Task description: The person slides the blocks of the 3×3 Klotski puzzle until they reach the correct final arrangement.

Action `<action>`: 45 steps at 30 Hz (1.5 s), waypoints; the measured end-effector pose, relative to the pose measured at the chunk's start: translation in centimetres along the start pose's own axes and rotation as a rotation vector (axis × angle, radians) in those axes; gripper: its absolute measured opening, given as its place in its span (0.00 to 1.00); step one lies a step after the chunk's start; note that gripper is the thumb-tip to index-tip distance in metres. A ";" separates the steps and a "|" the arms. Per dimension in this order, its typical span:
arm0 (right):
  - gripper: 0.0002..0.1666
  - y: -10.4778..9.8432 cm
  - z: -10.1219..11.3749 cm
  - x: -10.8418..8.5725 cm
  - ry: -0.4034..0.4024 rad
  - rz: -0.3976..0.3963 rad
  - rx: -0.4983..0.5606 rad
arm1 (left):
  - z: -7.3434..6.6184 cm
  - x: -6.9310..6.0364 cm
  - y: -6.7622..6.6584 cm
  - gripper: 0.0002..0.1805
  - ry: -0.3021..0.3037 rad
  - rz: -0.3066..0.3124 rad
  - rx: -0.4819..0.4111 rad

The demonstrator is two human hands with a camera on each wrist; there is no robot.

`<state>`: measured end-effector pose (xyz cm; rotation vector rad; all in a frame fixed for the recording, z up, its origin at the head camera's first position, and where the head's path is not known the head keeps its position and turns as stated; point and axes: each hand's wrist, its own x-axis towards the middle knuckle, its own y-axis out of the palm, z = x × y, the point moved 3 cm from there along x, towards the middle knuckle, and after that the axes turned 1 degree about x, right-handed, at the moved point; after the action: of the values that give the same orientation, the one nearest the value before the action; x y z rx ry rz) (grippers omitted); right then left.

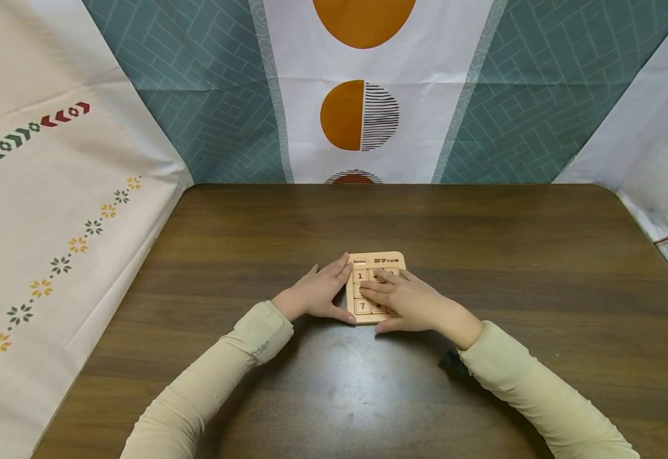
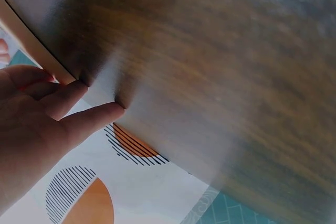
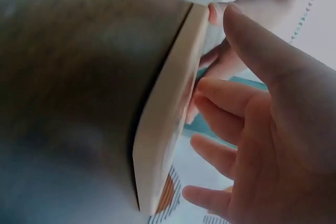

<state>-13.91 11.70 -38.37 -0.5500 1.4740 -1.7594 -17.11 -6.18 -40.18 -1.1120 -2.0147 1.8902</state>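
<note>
A light wooden number slide puzzle (image 1: 366,320) lies flat on the table, with square numbered tiles (image 1: 363,306) in its frame. My left hand (image 1: 319,292) rests against the puzzle's left side, the fingers stretched along that edge and the thumb at its lower left corner. From the right, my right hand (image 1: 414,303) reaches over the tiles with its fingers extended, hiding several of them. In the right wrist view, its fingertips (image 3: 202,86) are close to the puzzle's face; contact is hard to tell. The left wrist view shows straight left fingers (image 2: 100,116) beside the frame.
The brown wooden table (image 1: 254,223) surrounds the puzzle. A patterned curtain (image 1: 225,95) hangs behind the far edge, and a white embroidered cloth (image 1: 36,223) covers the left side. Something small and black (image 1: 453,363) shows under the right wrist.
</note>
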 end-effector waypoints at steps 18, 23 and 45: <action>0.42 0.1 -0.1 -1.6 -0.039 -0.006 0.004 | 0.1 0.0 0.0 0.61 -0.003 -0.002 0.013; 0.42 0.2 1.2 -1.0 -0.095 0.006 -0.027 | 0.1 0.1 0.1 0.61 0.003 -0.010 0.008; 0.33 -0.7 0.4 -2.0 -0.031 -0.023 -0.016 | 0.1 0.0 0.2 0.62 0.008 -0.014 0.017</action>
<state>-12.60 13.07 -37.29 -0.6021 1.4667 -1.7505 -17.10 -6.27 -40.44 -1.0960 -1.9935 1.8898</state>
